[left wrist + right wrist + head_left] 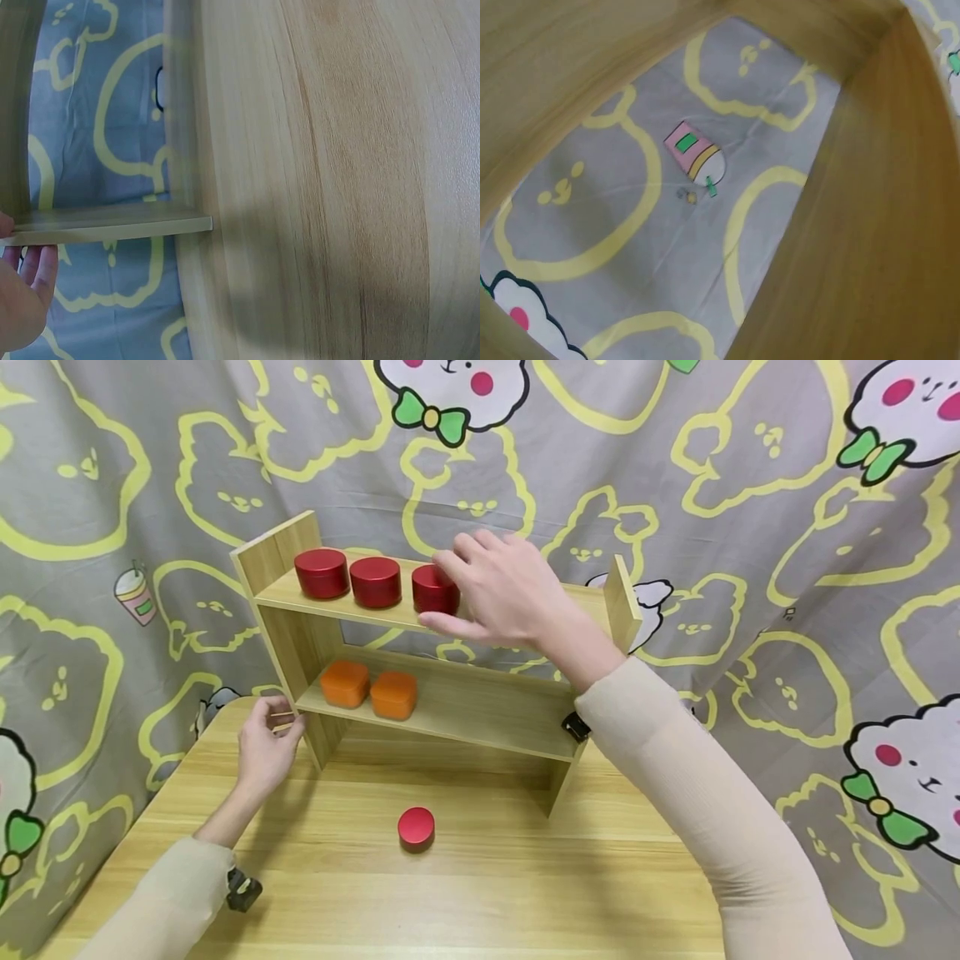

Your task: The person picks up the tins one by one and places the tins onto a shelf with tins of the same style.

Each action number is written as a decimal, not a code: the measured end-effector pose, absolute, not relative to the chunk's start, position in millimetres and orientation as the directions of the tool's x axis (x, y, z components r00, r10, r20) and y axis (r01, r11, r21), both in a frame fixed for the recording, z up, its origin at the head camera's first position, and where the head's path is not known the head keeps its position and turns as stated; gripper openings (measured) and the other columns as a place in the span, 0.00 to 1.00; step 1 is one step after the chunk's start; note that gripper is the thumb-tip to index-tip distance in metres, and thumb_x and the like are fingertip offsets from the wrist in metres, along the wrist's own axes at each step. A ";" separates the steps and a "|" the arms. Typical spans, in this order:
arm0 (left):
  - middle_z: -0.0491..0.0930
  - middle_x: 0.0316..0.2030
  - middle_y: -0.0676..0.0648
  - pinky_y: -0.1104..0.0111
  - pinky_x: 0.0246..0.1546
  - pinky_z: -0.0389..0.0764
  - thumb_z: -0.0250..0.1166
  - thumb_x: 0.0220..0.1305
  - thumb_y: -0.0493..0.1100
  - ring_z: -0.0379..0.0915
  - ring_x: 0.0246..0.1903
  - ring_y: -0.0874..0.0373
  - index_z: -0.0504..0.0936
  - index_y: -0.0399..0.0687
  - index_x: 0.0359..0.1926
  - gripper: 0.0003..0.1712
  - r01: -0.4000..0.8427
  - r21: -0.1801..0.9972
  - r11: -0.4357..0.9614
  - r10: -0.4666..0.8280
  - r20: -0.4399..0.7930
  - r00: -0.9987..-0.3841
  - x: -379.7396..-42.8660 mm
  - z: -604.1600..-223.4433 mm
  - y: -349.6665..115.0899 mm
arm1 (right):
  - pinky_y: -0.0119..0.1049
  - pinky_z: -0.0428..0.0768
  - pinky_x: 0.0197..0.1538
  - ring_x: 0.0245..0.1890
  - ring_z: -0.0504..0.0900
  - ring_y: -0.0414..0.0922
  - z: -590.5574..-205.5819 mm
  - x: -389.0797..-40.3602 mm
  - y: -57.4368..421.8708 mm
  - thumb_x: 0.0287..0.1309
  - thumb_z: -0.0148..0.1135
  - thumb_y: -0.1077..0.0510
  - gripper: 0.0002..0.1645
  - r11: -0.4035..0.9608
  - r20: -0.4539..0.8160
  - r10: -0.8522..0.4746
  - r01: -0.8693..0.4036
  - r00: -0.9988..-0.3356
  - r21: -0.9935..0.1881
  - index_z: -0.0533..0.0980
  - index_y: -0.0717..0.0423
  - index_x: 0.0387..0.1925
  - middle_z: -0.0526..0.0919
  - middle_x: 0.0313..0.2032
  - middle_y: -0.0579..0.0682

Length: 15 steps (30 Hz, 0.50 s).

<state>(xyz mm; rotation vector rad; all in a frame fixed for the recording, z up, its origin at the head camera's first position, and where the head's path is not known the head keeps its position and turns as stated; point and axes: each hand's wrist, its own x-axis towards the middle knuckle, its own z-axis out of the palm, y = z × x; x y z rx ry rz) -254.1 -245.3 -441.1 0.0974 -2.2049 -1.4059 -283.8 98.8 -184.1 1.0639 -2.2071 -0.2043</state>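
A two-tier wooden shelf (pixel 450 727) stands on the table. My left hand (pixel 268 745) holds the edge of its left side panel; the left wrist view shows the fingers (pixel 43 274) on one face of that panel (pixel 112 227) and the thumb on the other. On the upper board my right hand (pixel 506 589) grips a round red tin (pixel 433 592), thumb in front and fingers over its top and right side, which they partly hide. Two more red tins, one at the far left (pixel 322 574) and one beside it (pixel 376 582), sit further left on that board.
Two orange square boxes, the left one (pixel 345 683) and the right one (pixel 393 694), sit on the lower board's left part. Another red tin (pixel 416 828) rests on the wooden table (pixel 480 893) before the shelf. A patterned curtain (pixel 750 568) hangs behind.
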 end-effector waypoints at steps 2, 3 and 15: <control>0.80 0.49 0.39 0.95 0.40 0.76 0.65 0.69 0.30 0.72 0.38 0.87 0.74 0.30 0.56 0.17 0.210 0.860 0.465 -0.329 0.388 -0.861 -254.2 -440.9 -245.2 | 0.45 0.79 0.33 0.40 0.79 0.53 -186.0 -275.2 101.0 0.67 0.50 0.21 0.42 0.639 0.528 -0.751 -0.638 -0.396 0.429 0.78 0.51 0.56 0.79 0.39 0.52; 0.80 0.50 0.38 0.96 0.40 0.76 0.65 0.69 0.30 0.71 0.38 0.87 0.74 0.30 0.56 0.17 0.210 0.859 0.468 -0.327 0.388 -0.861 -254.3 -440.7 -245.2 | 0.45 0.79 0.32 0.38 0.78 0.53 -186.9 -271.3 102.0 0.67 0.50 0.20 0.42 0.631 0.538 -0.755 -0.638 -0.375 0.440 0.78 0.51 0.56 0.79 0.38 0.52; 0.81 0.50 0.38 0.96 0.41 0.75 0.65 0.69 0.31 0.71 0.38 0.86 0.74 0.30 0.57 0.18 0.204 0.861 0.466 -0.324 0.381 -0.866 -253.7 -440.3 -245.9 | 0.44 0.85 0.38 0.42 0.83 0.54 -213.6 -231.9 115.9 0.62 0.56 0.21 0.47 0.565 0.604 -0.772 -0.651 -0.199 0.507 0.78 0.56 0.60 0.85 0.45 0.54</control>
